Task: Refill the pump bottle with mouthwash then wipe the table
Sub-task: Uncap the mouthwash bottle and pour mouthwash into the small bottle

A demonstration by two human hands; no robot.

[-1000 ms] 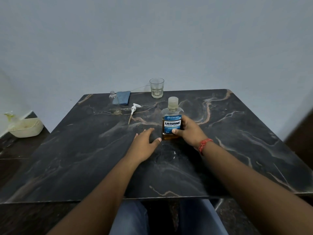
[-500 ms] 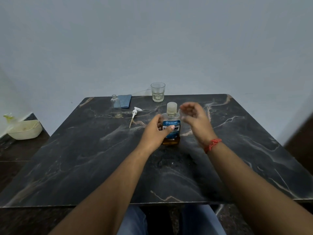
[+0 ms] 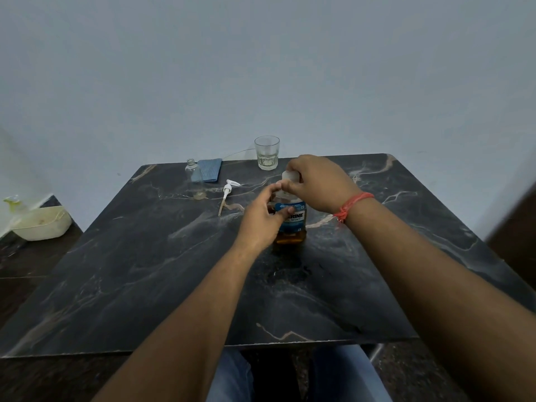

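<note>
- mouthwash bottle (image 3: 293, 224) upright, mid-tabletop, long axis vertical
- left hand (image 3: 262, 219) wraps its body
- right hand (image 3: 316, 181) curled over cap (image 3: 291, 176) from above
- empty pump bottle (image 3: 193, 178) near far-left corner, nearer left hand

We note both forearms bare and extended forward, converging ahead of the body. The left hand (image 3: 262, 216) is curled, thumb toward the right, fingers wrapped in a sideways grip. The right hand (image 3: 314, 182) sits higher, arched palm-down, fingertips pinching. A red thread band (image 3: 349, 206) circles the right wrist.
</note>
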